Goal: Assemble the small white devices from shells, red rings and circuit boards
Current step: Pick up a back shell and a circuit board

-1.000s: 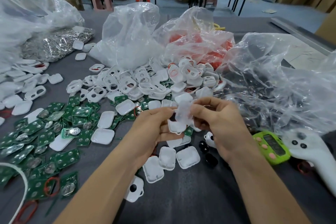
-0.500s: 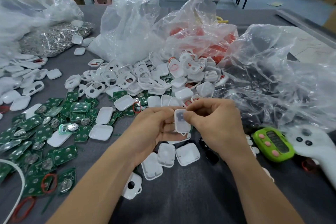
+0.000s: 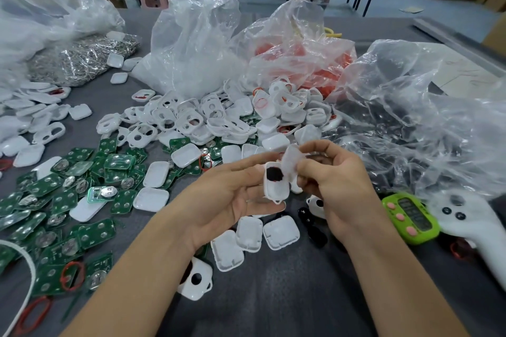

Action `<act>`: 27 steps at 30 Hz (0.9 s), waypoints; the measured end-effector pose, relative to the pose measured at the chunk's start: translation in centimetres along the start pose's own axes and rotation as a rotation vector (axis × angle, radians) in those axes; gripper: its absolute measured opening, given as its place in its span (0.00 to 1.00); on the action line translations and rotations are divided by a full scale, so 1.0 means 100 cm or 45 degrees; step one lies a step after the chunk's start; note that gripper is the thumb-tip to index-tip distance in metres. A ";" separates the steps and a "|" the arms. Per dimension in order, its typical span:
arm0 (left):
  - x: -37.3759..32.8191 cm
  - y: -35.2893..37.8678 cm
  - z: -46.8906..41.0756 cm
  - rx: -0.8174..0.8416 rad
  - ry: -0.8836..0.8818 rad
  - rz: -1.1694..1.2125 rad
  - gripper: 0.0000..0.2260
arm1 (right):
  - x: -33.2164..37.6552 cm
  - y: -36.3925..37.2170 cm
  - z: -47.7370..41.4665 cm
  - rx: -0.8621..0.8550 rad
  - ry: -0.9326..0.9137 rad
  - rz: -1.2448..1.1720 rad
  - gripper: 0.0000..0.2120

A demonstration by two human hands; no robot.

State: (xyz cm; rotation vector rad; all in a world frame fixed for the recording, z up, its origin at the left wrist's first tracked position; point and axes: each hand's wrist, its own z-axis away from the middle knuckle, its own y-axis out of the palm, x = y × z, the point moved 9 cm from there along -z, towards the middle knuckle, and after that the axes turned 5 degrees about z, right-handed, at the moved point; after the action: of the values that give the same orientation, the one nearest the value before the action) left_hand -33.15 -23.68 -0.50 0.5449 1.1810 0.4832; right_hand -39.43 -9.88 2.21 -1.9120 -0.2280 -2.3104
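My left hand (image 3: 227,200) holds a white shell (image 3: 276,186) with its open side up; a black round part sits in its upper end. My right hand (image 3: 336,186) pinches a second white shell half (image 3: 291,163), tilted up just above and right of the first. A heap of white shells (image 3: 219,117) lies behind my hands. Green circuit boards (image 3: 68,191) cover the table at the left. Red rings fill a clear bag (image 3: 298,55) at the back, and loose red rings (image 3: 71,275) lie at the lower left.
Three white shell halves (image 3: 254,238) lie under my hands and another shell (image 3: 195,279) nearer me. A green timer (image 3: 410,216) and a white controller (image 3: 471,230) lie at the right. Clear plastic bags (image 3: 410,117) crowd the back and right; silver parts (image 3: 79,60) are piled far left.
The two shell halves were pressed together between both hands; now they are apart, the right hand's half lifted up and right, and the black part inside the left hand's shell shows.
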 end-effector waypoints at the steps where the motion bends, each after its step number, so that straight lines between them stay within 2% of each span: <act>1: 0.000 0.002 0.001 0.031 -0.016 0.032 0.18 | -0.001 -0.001 -0.001 -0.013 0.018 0.001 0.13; 5: -0.003 0.005 0.004 0.075 -0.044 0.044 0.21 | -0.003 -0.003 -0.003 -0.025 0.065 -0.024 0.12; 15: -0.006 0.001 0.002 0.072 0.002 0.121 0.17 | 0.002 -0.008 -0.002 -0.058 -0.006 0.006 0.10; 21: -0.009 -0.005 -0.002 0.014 0.097 0.149 0.18 | -0.001 0.013 0.004 0.116 0.070 -0.153 0.06; 24: -0.012 -0.008 -0.004 -0.037 0.165 0.115 0.20 | -0.001 0.017 0.005 0.109 0.039 -0.090 0.06; 27: -0.014 -0.004 -0.003 0.005 0.191 0.104 0.20 | -0.003 0.014 0.004 0.042 -0.014 0.003 0.06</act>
State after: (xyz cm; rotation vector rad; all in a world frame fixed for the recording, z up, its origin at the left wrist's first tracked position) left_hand -33.84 -24.81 0.15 0.5697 1.3066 0.5995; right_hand -38.72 -11.16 2.08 -1.9090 -0.2637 -2.2805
